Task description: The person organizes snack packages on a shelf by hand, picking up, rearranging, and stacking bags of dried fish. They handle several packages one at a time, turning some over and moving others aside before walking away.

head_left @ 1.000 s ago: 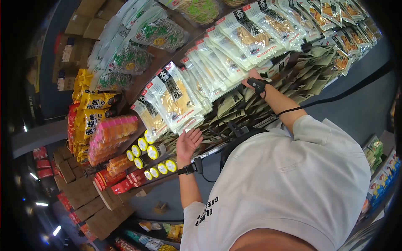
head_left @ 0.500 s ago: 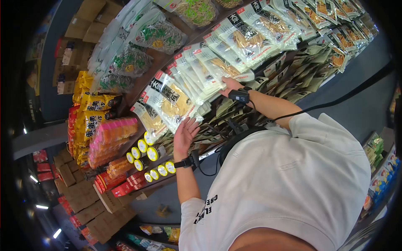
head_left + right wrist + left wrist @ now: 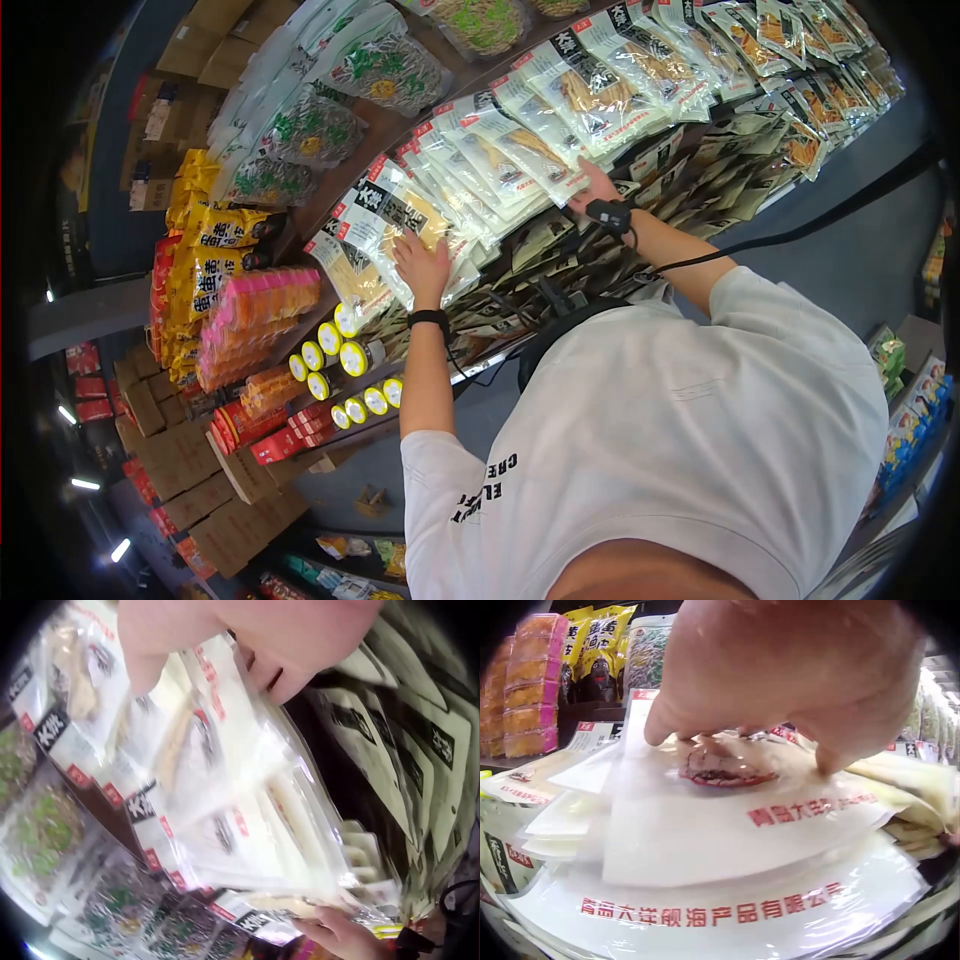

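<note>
White-and-clear food packages lie overlapped in a long row on the shelf. My left hand lies over the pack near the row's left end, fingers spread and fingertips touching its front; in the left wrist view the hand arches above the white pack. My right hand is at the lower edge of a pack farther right. In the right wrist view that hand has its thumb over the front of the packs and its fingers round their edge, pinching them.
Greenish packs stand in a lower row along the shelf front. Yellow-lidded jars, pink-edged trays and yellow bags sit to the left. Bags of small dried fish lie behind. A black cable crosses on the right.
My left hand has moved up from the packs' lower edge onto the front of one. My right hand went left along the row, then back right, and a pack there lies farther over its neighbours.
</note>
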`<state>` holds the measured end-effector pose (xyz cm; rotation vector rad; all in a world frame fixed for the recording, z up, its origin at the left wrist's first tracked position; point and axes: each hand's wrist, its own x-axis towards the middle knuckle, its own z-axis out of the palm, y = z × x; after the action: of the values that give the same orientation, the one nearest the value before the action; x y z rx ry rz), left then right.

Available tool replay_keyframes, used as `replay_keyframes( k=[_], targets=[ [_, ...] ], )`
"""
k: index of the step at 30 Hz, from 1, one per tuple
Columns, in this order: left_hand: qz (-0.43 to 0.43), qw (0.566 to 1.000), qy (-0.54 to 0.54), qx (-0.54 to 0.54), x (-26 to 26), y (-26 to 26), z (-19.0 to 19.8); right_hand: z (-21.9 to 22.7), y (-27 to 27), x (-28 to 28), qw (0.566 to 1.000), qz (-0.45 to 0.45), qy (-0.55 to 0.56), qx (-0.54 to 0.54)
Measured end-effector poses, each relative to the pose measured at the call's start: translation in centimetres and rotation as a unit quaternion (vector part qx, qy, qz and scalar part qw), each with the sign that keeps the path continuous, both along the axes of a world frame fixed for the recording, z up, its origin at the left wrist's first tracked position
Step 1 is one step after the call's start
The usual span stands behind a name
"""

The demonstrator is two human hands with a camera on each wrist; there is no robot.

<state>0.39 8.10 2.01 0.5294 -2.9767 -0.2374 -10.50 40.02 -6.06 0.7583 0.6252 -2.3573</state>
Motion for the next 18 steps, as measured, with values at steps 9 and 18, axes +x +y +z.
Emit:
replay_keyframes(
  k=[9, 18],
  targets=[
    [-0.132, 0.99, 0.026, 0.038, -0.7, -4.3, -1.0, -1.6, 6.0, -2.6, 0.995, -0.069, 0.003, 0.066],
    [-0.128, 0.991, 0.023, 0.035, -0.6, -4.0, -1.1, 1.3, 2.1, -4.1, 0.995, 0.004, -0.07, -0.07]
  ],
)
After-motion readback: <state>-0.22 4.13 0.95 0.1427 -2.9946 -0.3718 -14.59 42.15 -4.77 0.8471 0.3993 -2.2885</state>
